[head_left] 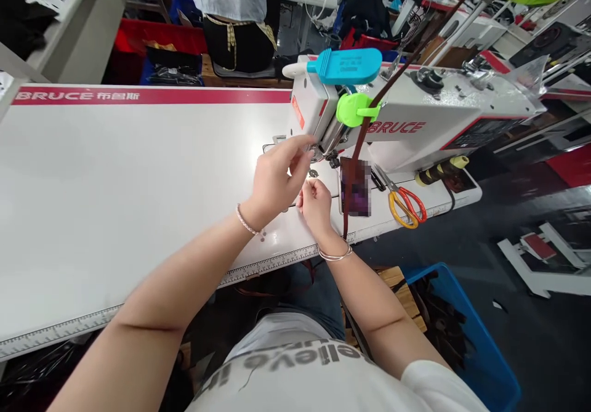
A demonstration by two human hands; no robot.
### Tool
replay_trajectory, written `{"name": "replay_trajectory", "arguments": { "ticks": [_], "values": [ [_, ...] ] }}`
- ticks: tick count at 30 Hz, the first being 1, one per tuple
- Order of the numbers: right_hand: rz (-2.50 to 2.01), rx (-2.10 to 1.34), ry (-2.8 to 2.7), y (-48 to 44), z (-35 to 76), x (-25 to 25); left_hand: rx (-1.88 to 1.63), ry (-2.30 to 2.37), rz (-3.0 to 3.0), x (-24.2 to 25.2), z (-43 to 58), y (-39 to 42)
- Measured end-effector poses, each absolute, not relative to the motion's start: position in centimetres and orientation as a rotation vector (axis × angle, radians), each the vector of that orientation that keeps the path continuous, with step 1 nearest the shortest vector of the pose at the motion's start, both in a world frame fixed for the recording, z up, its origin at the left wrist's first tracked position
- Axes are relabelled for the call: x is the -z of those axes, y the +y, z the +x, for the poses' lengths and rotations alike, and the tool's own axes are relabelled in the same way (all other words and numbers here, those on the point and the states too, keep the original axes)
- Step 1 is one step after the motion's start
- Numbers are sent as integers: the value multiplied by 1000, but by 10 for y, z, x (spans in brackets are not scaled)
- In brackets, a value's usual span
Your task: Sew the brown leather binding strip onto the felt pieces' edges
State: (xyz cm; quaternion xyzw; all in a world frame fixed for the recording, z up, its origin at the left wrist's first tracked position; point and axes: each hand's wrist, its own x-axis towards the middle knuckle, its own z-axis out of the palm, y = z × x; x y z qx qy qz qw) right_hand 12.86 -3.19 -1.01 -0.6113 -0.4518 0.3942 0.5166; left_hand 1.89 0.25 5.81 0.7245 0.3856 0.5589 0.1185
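Observation:
My left hand point(280, 175) is raised beside the needle area of a white sewing machine point(397, 113). Its thumb and forefinger are pinched near the presser foot, and anything between them is too small to make out. Lower down, my right hand point(317, 204) rests close to the machine bed with its fingers curled together; what they hold, if anything, is hidden. A small round metal part point(313, 173) shows on the bed between the hands. A dark brown strap point(362, 138) hangs down past the machine head and ends by my right wrist.
Right of my hands lie a phone point(354, 187), a black pen-like tool point(377, 180), scissors point(406, 206) and a thread cone point(442, 170). A blue bin point(480, 338) with dark pieces stands below right. Across the table point(138, 178) a person point(235, 18) sits.

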Motion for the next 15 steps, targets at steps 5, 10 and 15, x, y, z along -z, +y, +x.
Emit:
{"name": "replay_trajectory", "arguments": {
  "ticks": [5, 10, 15],
  "values": [
    [-1513, -907, -1075, -33, 127, 8, -1572, 1216, 2220, -79, 36, 11],
    [-1518, -900, -1075, -31, 128, 11, -1455, 1322, 2326, -86, 42, 18],
    [-1514, -926, -1058, -32, 128, 14, -1327, 1379, 2455, -91, 38, 20]
  ]
}}
